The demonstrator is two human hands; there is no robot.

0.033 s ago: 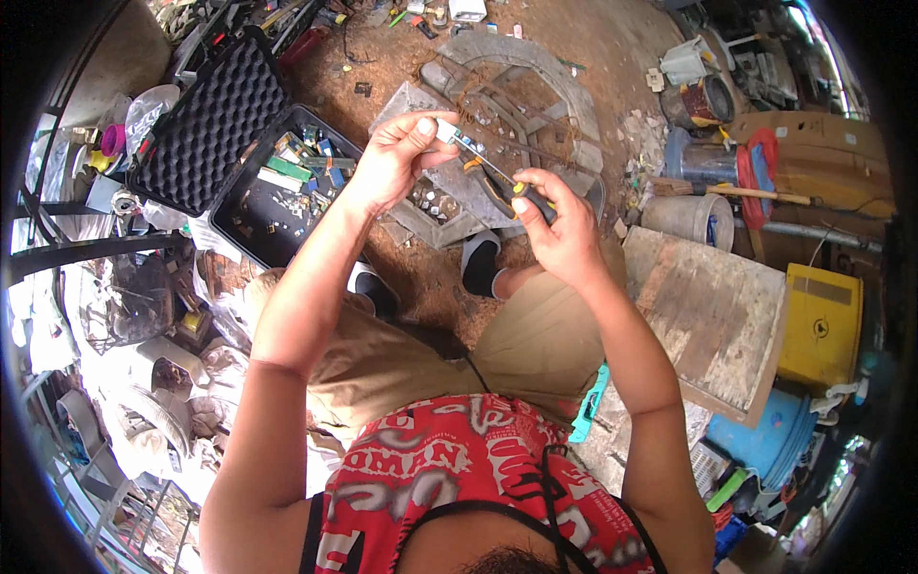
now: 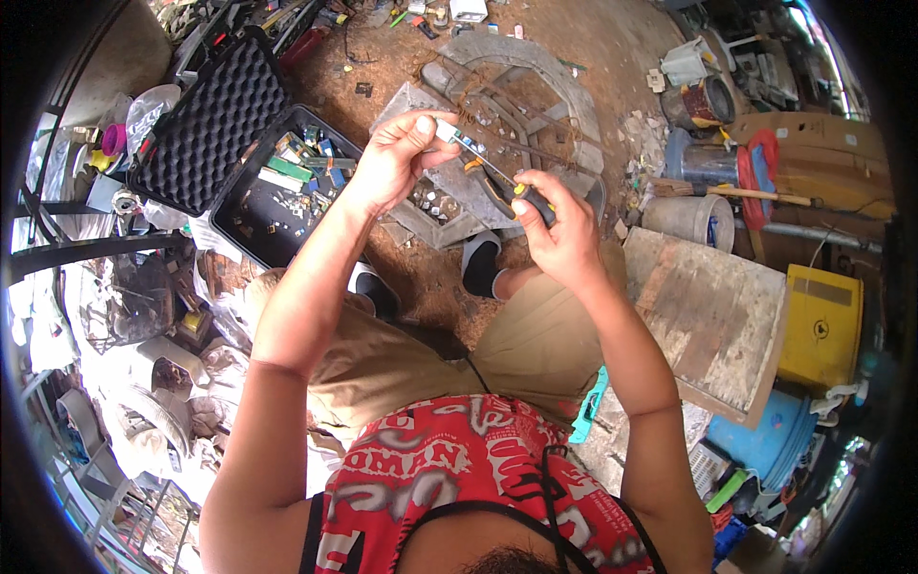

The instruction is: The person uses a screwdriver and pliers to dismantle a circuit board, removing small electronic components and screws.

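My left hand (image 2: 402, 158) grips a small white electronic part (image 2: 446, 134) with bluish and green pieces on it between thumb and fingers. My right hand (image 2: 559, 230) is closed on the black and yellow handle of a screwdriver (image 2: 535, 201), whose metal shaft reaches up-left to that part; I cannot tell whether the tip touches it. Beneath the shaft, pliers with orange and black handles (image 2: 476, 174) show over a pale stone slab (image 2: 421, 210), partly hidden by my hands.
An open black case (image 2: 249, 225) with small boards and a foam lid (image 2: 215, 115) lies left. A curved grey frame (image 2: 570, 96) lies ahead. At right are a wooden board (image 2: 703, 311), a grey bucket (image 2: 684, 218), a yellow plastic item (image 2: 818, 325) and a blue container (image 2: 765, 440). Piled clutter lines both sides.
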